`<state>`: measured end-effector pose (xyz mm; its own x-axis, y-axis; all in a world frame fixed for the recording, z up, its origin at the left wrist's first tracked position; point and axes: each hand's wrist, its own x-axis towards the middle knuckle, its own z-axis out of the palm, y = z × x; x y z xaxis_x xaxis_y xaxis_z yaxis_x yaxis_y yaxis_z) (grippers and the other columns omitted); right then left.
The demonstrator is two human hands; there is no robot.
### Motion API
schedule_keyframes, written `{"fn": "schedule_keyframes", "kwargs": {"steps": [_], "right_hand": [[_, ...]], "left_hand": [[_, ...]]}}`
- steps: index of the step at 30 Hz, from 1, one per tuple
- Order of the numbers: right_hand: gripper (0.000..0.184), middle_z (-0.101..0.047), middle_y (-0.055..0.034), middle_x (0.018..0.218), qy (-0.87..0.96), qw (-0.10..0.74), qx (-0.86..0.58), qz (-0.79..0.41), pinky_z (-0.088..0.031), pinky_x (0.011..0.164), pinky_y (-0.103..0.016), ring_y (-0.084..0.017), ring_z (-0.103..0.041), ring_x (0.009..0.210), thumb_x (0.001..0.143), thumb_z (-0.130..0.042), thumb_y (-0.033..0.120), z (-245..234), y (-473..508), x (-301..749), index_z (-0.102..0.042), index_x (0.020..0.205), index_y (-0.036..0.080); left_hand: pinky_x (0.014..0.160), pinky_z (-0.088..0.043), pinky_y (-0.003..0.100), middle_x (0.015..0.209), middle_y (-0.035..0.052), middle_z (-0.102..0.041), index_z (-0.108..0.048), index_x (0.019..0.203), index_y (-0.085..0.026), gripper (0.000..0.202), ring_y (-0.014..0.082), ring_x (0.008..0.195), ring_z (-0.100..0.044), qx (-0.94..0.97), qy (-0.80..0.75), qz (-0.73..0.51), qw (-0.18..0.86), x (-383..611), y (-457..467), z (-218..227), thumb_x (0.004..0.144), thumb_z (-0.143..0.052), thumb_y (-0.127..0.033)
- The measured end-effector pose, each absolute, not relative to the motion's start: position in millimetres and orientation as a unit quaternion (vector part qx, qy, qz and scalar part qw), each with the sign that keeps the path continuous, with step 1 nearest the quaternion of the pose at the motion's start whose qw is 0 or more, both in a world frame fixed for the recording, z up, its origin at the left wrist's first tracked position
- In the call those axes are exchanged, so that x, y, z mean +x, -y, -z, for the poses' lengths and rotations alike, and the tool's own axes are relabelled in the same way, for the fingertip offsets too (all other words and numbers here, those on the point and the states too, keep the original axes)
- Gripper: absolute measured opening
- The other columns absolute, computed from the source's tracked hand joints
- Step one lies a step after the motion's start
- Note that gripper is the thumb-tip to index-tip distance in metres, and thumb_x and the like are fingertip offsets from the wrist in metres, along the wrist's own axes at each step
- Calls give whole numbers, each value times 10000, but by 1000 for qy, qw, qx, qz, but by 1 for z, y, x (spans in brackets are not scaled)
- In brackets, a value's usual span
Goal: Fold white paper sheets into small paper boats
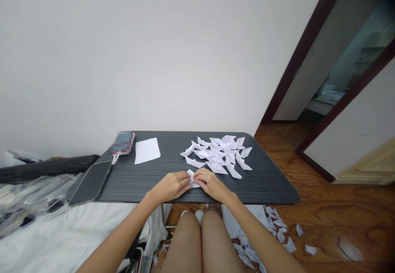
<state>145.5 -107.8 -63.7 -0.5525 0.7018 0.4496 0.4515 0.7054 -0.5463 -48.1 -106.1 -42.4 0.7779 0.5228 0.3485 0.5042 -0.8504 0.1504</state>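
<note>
Near the front of the dark table a small folded white paper (194,184) lies between my hands. My left hand (175,184) presses on its left side, fingers together. From the right, my right hand (210,182) pinches the same paper with bent fingers. Just beyond them sits a heap of folded white paper boats (217,153), loosely piled. Left of the heap lies a stack of flat white paper sheets (147,150). My fingers hide part of the piece being held.
On the table's (129,182) left edge lies a phone (90,183), with a blurred-out packet (122,143) behind it. More folded papers (280,223) are scattered on the wooden floor at right. Plastic-wrapped items and white cloth (61,232) lie at left; a wall stands behind.
</note>
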Motion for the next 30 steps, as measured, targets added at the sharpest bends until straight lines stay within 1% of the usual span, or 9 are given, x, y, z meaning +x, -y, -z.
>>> {"fn": "schedule_keyframes", "kwargs": {"steps": [2,5,8,13,16,19,24,27,30], "right_hand": [[196,-581,-70,911,869,327,-323,-182,-417,796,-314,-168,-509,907,825,-416,156,64,110,147,-612,827,169],[203,-570,-82,941,874,325,-317,-172,-409,814,-323,-178,-492,941,823,-411,148,66,113,150,-612,849,163],[196,-581,-78,909,855,345,-337,-192,-409,803,-319,-177,-505,907,818,-421,156,67,114,151,-616,837,164],[185,-593,-54,798,807,378,-383,-243,-415,736,-301,-157,-531,779,804,-442,156,68,108,150,-607,720,162],[163,-563,-51,798,805,362,-405,-240,-409,724,-293,-149,-523,756,791,-459,163,67,103,149,-575,677,155],[140,-525,-50,809,815,329,-425,-218,-403,735,-298,-151,-509,767,784,-460,160,66,101,149,-537,667,154],[84,-482,-61,835,833,278,-445,-175,-394,773,-319,-170,-484,817,779,-436,120,63,102,145,-496,730,152],[82,-463,-68,849,830,267,-466,-151,-391,791,-336,-183,-474,832,774,-423,102,63,104,141,-488,771,152],[117,-453,-88,861,806,269,-517,-101,-395,758,-354,-211,-453,834,747,-447,85,64,110,135,-494,838,142]], "left_hand": [[797,-421,296,952,92,-565,-570,951,-153,277,165,903,-521,946,-268,-182,20,-51,107,44,865,-331,-265],[801,-408,305,960,96,-551,-568,962,-147,275,168,900,-505,944,-276,-176,26,-53,108,47,865,-318,-208],[781,-404,276,935,84,-545,-585,924,-152,274,153,867,-502,931,-296,-198,76,-54,107,49,862,-325,-209],[731,-386,269,783,51,-555,-603,748,-145,289,147,774,-487,880,-381,-235,160,-56,99,49,845,-363,-273],[690,-357,286,724,42,-566,-592,725,-144,274,157,731,-476,857,-432,-220,172,-55,94,51,828,-383,-288],[691,-320,310,732,37,-576,-572,745,-148,243,173,751,-478,849,-465,-203,151,-53,93,56,819,-380,-277],[716,-281,344,769,41,-565,-527,772,-156,190,194,801,-474,846,-493,-181,92,-48,95,60,813,-358,-233],[731,-270,368,801,49,-556,-502,830,-160,146,203,813,-462,842,-509,-166,59,-43,98,59,804,-367,-208],[732,-272,387,857,69,-534,-482,890,-167,146,223,856,-434,826,-541,-154,24,-39,103,59,801,-370,-195]]}}
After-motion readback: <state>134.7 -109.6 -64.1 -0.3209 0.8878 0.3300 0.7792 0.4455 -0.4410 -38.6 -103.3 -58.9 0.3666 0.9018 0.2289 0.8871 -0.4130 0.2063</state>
